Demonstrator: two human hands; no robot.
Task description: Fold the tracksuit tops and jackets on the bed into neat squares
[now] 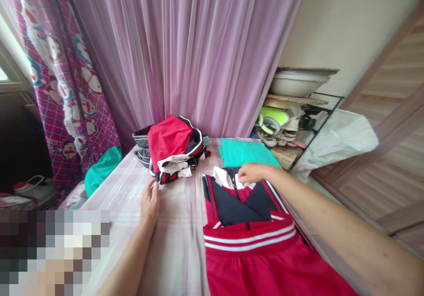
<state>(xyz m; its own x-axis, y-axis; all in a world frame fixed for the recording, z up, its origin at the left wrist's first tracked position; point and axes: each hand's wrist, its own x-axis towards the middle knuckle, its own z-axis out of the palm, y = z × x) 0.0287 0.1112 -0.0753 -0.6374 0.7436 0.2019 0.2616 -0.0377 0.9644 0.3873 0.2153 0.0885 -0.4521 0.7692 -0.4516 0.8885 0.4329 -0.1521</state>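
A red, black and white jacket (247,205) lies spread in front of me, its dark sleeve parts crossed over each other. Across it runs a red band with two white stripes (250,238), and gathered red cloth continues below. At the jacket's white collar, the fingers of my right hand (253,172) are pinched on the cloth. My left hand (150,201) is open near the table, holding nothing, fingertips close to a heap of similar red and black clothes (170,139). The tips of my right fingers are partly hidden.
Folded turquoise cloth (247,151) lies on the table (180,225) behind the jacket. More turquoise cloth (102,170) hangs past the left edge. A purple curtain (198,57) closes off the back. On the right stand a shoe rack (311,139) and a white bag (344,137).
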